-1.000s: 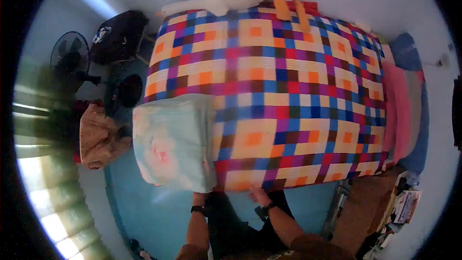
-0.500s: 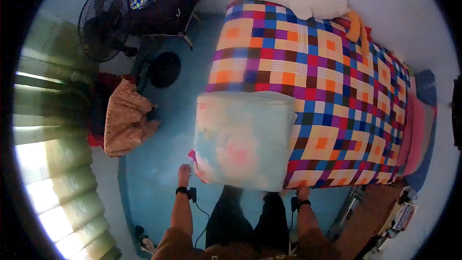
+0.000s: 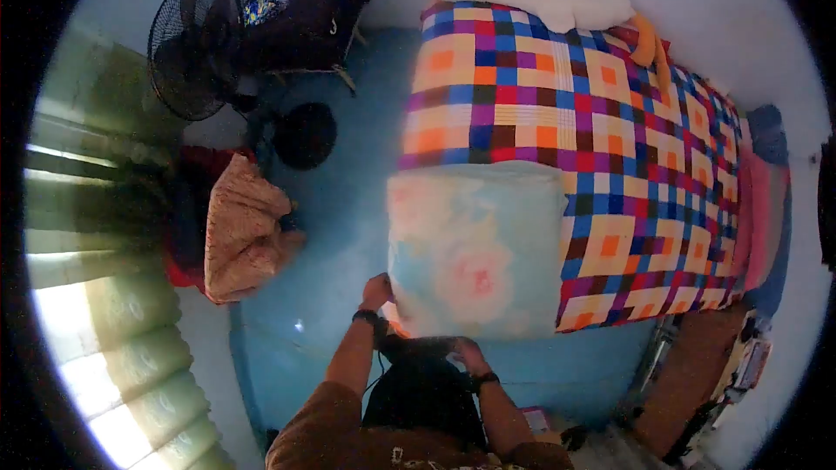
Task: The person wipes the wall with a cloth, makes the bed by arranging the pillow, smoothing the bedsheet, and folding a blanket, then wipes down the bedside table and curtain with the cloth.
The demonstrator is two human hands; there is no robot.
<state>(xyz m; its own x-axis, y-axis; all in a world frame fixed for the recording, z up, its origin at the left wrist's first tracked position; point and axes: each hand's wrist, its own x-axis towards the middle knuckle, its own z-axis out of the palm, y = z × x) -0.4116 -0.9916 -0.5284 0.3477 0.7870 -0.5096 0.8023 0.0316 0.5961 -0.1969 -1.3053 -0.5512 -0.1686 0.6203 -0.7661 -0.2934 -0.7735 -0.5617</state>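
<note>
A pale blue floral piece of bedding [image 3: 475, 252], square-edged and thick-looking, covers the near left corner of the bed. My left hand [image 3: 376, 291] is closed at its left edge, beside a small orange and white bit of cloth. My right hand [image 3: 471, 354] is just below its near edge with fingers curled in; what they hold is too small or hidden to name. A checkered patchwork bedsheet [image 3: 601, 157] in purple, blue, orange and cream spreads over the rest of the bed. Both wrists wear dark bands.
A white plush goose [image 3: 575, 7] lies along the bed's far edge. To the left stand a black fan [image 3: 196, 43], a dark covered stand [image 3: 309, 22] and a brown cloth [image 3: 248, 231]. Green curtains [image 3: 113, 296] hang at far left. A brown board [image 3: 688, 374] is at lower right.
My left hand has moved right and up to the bedding's left edge. My right hand has moved left from the checkered sheet's near edge. The view has shifted slightly.
</note>
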